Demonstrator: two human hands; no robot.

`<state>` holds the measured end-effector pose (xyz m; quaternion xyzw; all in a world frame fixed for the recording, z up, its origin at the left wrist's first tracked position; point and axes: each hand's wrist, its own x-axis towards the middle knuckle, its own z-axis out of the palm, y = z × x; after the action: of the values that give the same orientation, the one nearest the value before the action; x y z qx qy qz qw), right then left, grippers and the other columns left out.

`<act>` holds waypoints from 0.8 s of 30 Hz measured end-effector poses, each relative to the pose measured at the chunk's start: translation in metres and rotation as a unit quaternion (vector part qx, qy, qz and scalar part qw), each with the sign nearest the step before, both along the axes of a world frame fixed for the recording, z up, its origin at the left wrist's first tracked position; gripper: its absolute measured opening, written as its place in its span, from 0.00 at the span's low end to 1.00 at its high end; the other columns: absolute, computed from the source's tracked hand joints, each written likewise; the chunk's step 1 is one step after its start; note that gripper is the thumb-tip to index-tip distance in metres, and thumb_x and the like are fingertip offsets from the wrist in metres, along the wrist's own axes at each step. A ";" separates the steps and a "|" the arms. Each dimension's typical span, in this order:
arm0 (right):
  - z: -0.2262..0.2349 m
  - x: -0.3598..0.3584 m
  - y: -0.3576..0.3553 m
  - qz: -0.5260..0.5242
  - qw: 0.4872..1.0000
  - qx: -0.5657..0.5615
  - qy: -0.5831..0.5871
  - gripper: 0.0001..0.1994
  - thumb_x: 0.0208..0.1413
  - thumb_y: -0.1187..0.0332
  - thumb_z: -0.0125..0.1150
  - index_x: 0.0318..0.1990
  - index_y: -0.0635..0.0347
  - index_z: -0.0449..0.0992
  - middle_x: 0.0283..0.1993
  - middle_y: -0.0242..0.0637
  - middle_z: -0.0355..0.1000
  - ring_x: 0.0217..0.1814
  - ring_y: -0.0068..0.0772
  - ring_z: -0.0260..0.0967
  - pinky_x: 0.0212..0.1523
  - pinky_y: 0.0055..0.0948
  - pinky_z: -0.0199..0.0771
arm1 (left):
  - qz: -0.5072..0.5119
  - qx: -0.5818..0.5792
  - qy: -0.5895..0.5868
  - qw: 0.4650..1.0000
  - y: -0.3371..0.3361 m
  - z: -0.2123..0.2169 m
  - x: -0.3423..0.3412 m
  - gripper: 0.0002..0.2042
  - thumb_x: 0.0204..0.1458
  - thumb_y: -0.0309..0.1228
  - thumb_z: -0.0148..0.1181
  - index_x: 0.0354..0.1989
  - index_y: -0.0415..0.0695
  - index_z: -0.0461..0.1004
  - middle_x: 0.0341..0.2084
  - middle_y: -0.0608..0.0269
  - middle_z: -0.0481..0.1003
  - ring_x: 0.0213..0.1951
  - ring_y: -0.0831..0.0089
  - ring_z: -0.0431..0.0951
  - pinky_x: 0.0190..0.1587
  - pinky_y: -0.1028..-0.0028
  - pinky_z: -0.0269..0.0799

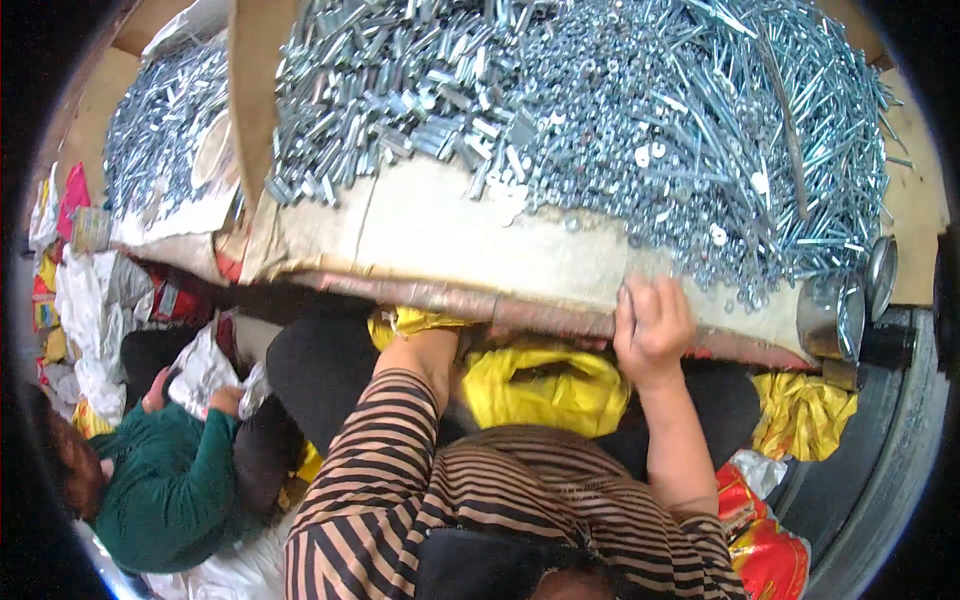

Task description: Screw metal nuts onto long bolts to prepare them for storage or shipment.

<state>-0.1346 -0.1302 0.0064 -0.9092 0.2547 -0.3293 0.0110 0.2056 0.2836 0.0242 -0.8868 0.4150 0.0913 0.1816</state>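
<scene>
My right hand (655, 330) is curled closed at the front edge of the cardboard-covered table (420, 225), just short of a heap of small nuts and washers (600, 130). What it holds, if anything, is hidden by its fingers. My left hand (428, 350) reaches to the table's edge beside yellow plastic (415, 320), its fingers out of sight. Between my forearms a yellow plastic bag (550, 395) lies on my lap with its mouth gaping. Metal sleeves (430, 100) are heaped to the left of the nuts, and long thin bolts or rods (780, 120) to the right.
A cardboard divider (252, 100) separates another metal heap (170, 120) at the left. A clear jar (830, 315) stands by the right corner. On the left, a person in a green sleeve (170, 480) handles a white bag (205, 370). More bags (765, 550) lie lower right.
</scene>
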 end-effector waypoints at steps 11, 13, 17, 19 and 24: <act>0.005 -0.004 -0.001 0.007 0.997 0.064 0.052 0.12 0.44 0.75 0.61 0.39 0.63 0.73 0.25 0.37 0.62 0.20 0.39 0.58 0.20 0.34 0.58 | -0.029 0.167 0.089 0.981 0.019 -0.069 0.078 0.20 0.56 0.30 0.47 0.58 0.42 0.65 0.57 0.61 0.66 0.59 0.65 0.64 0.63 0.67 0.55; 0.006 -0.003 -0.004 0.009 0.996 0.065 0.063 0.12 0.44 0.74 0.61 0.39 0.63 0.73 0.25 0.36 0.63 0.21 0.37 0.58 0.21 0.33 0.59 | -0.034 0.204 0.108 0.972 0.046 -0.082 0.085 0.20 0.56 0.30 0.46 0.58 0.42 0.64 0.57 0.61 0.66 0.59 0.65 0.64 0.63 0.67 0.55; 0.004 0.006 0.000 0.020 0.993 0.078 0.091 0.13 0.43 0.74 0.61 0.39 0.62 0.73 0.26 0.36 0.63 0.22 0.37 0.59 0.21 0.33 0.59 | -0.031 0.275 0.145 0.950 0.132 -0.104 0.095 0.20 0.57 0.31 0.45 0.58 0.42 0.64 0.57 0.62 0.65 0.60 0.66 0.63 0.63 0.68 0.55; 0.008 0.006 0.000 0.012 0.993 0.076 0.089 0.13 0.43 0.74 0.61 0.40 0.62 0.73 0.26 0.37 0.63 0.22 0.37 0.60 0.22 0.33 0.60 | -0.028 0.315 0.155 0.936 0.183 -0.095 0.096 0.20 0.57 0.31 0.45 0.58 0.42 0.64 0.58 0.62 0.65 0.60 0.66 0.63 0.63 0.68 0.54; 0.012 -0.001 0.000 -0.017 0.993 0.080 0.088 0.12 0.44 0.75 0.60 0.39 0.62 0.73 0.25 0.38 0.63 0.22 0.39 0.60 0.23 0.35 0.60 | -0.134 0.131 0.177 0.966 0.360 -0.121 0.099 0.18 0.43 0.32 0.56 0.45 0.40 0.74 0.45 0.53 0.75 0.49 0.55 0.74 0.48 0.62 0.70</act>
<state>-0.1358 -0.1299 0.0189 -0.9263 0.2960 -0.2265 0.0554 0.3044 0.6431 -0.0972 -0.7613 0.5400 0.2754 0.2301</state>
